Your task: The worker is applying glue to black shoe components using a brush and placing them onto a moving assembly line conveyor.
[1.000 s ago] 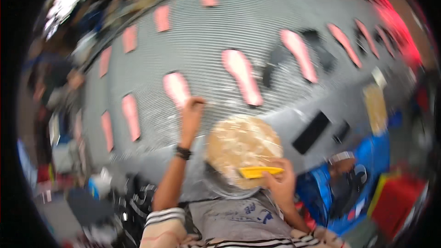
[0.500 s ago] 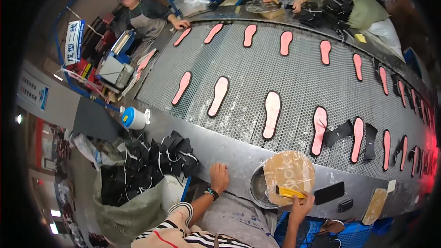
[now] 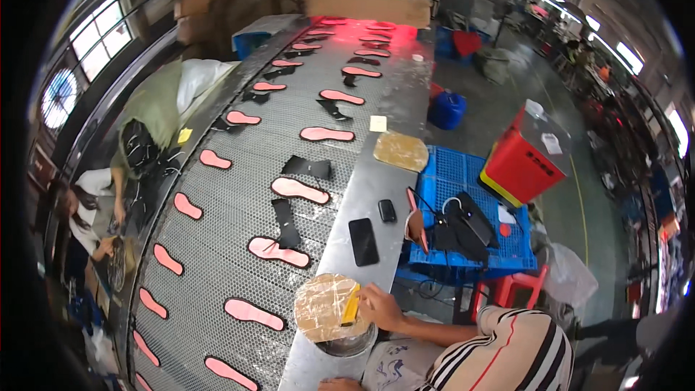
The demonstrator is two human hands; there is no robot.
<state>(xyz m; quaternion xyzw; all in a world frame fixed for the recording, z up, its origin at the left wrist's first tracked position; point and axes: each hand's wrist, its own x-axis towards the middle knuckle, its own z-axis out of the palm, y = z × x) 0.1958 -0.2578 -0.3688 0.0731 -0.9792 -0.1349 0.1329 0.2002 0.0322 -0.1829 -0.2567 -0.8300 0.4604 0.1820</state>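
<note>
A: Saw anything in the right hand [image 3: 380,309]?

B: Yes. Gripped the yellow tool [image 3: 350,307] between thumb and fingers, over the right side of the taped disc [image 3: 318,308]. Couldn't tell whether touching or just above.

A: And in the left hand [image 3: 340,385]?

B: Saw only part of it, low at the edge of view. Couldn't tell whether open, curled or holding anything.

A: Found the disc where, exactly?

B: Partly over the pan [image 3: 355,345], off-centre, by the counter's [image 3: 337,250] border with the mesh [image 3: 210,264]. Saw pink insoles [image 3: 255,313] in rows along there, and a phone [image 3: 363,242] near the disc on the counter.

A: Handled best how?

B: Probably called for a snug grip and a loose wrist, with the tool low and slanted. Likely needed light, even pressure, too; pushing hard past the pan's rim could have tipped the disc.

A: Worth bracing?

B: Seemed so: with the left hand, if free, on the pan's side. Better done without brushing the nearest insoles.
</note>
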